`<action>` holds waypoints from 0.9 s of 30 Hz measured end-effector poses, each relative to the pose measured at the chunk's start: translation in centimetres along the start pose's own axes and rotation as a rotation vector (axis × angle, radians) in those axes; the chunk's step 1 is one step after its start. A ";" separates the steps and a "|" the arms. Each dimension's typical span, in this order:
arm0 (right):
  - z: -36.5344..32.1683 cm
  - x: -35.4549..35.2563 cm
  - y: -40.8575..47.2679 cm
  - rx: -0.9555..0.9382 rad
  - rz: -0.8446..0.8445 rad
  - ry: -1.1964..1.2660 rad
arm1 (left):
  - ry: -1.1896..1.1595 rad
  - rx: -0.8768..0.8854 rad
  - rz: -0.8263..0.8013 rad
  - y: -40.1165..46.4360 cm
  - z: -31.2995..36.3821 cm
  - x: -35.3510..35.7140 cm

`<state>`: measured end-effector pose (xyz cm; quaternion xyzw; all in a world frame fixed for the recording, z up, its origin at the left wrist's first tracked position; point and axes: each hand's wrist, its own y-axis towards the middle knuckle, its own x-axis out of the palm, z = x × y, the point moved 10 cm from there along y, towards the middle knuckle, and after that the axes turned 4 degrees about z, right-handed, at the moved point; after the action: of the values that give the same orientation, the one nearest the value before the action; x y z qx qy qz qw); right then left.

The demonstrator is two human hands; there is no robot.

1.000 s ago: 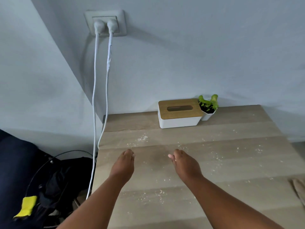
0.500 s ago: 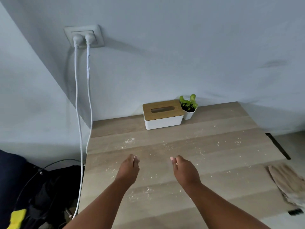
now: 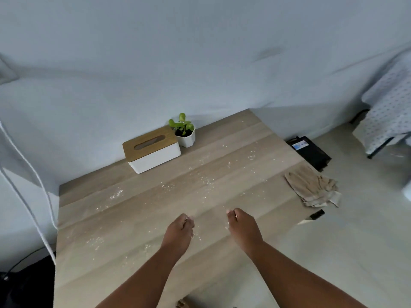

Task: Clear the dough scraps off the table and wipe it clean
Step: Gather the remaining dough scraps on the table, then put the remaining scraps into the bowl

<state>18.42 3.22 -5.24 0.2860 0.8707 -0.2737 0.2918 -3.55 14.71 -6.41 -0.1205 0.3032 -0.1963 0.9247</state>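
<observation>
Small white dough scraps [image 3: 201, 176] lie scattered over the light wooden table [image 3: 138, 221], thickest in a band across the middle and in a patch at the left [image 3: 116, 194]. My left hand [image 3: 178, 235] and my right hand [image 3: 244, 227] hover side by side over the table's near middle, fingers curled in loose fists, with pale crumbs stuck to the fingertips. A crumpled beige cloth [image 3: 311, 188] lies at the table's right edge, well to the right of my right hand.
A white tissue box with a wooden lid [image 3: 152, 148] and a small potted plant [image 3: 184, 132] stand at the back by the wall. White cables [image 3: 29, 172] hang at the left. A black object [image 3: 310, 152] lies on the floor to the right.
The view has swung to the right: the wall socket has left the frame and the cloth and floor have come in. Both hands have curled shut and stayed close together.
</observation>
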 end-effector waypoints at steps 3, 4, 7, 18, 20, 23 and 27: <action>4.4 -3.2 -0.6 0.063 0.011 0.058 | -0.038 0.002 -0.063 -1.5 2.6 5.3; 5.6 -4.1 -0.8 0.081 0.014 0.078 | -0.028 0.012 -0.081 -1.9 3.5 6.8; 10.1 -7.8 -1.5 0.147 0.041 0.152 | -0.010 0.043 -0.148 -3.5 6.8 12.2; 23.7 -20.8 -3.8 0.391 0.339 0.442 | -0.012 0.102 -0.386 -8.3 16.0 27.9; 25.9 -22.0 -4.2 0.445 0.377 0.505 | -0.027 0.079 -0.429 -8.7 16.9 30.4; 28.8 -23.7 -4.5 0.499 0.418 0.558 | -0.068 0.041 -0.502 -9.5 18.4 34.5; 31.4 -26.4 -3.4 0.533 0.462 0.585 | -0.127 0.028 -0.606 -10.2 21.9 39.5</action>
<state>44.82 -28.24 -7.93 0.6029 0.7291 -0.3238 0.0033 36.02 -9.36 -6.02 -0.2047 0.1923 -0.4592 0.8428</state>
